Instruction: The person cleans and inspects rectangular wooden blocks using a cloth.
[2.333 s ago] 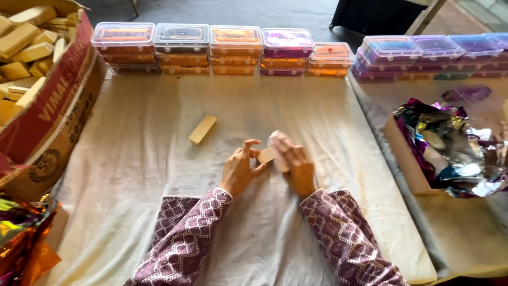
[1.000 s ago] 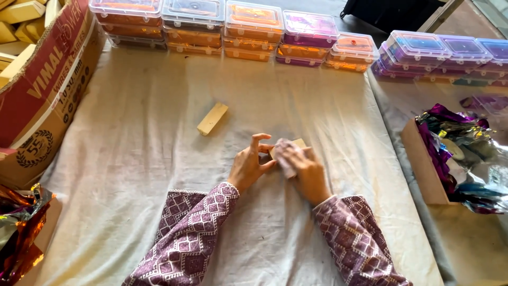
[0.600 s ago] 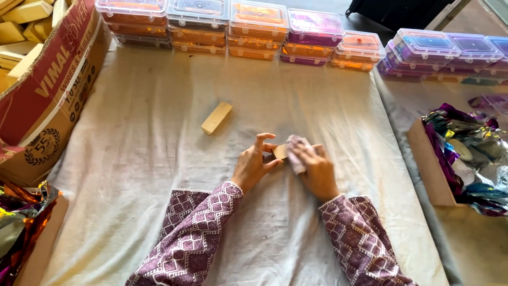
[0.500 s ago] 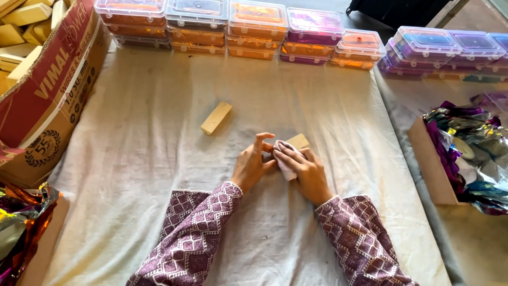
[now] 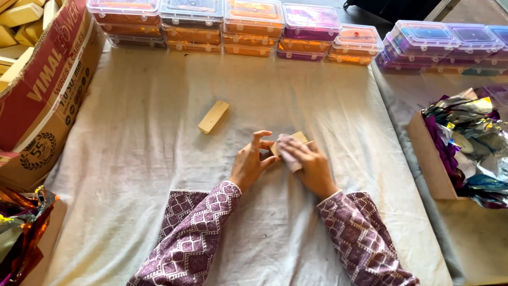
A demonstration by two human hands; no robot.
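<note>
the small wooden block [image 5: 296, 141] sits on the cloth-covered worktop [image 5: 132, 175] between both hands, its long axis running up and to the right. the right hand [image 5: 309, 164] lies over it, fingers [image 5: 286, 144] pressing a pale pinkish pad [image 5: 288, 156] flat on its top. the left hand [image 5: 251, 161] steadies its near left end, fingers [image 5: 257, 139] half curled. a second block [image 5: 213, 117] lies apart, up and left, nearer the left hand.

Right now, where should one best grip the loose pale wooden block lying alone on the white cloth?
Probably across the two long sides of the loose pale wooden block, near its middle, coming from above: it lies flat and slanted on the white cloth, with nothing touching it.
</note>
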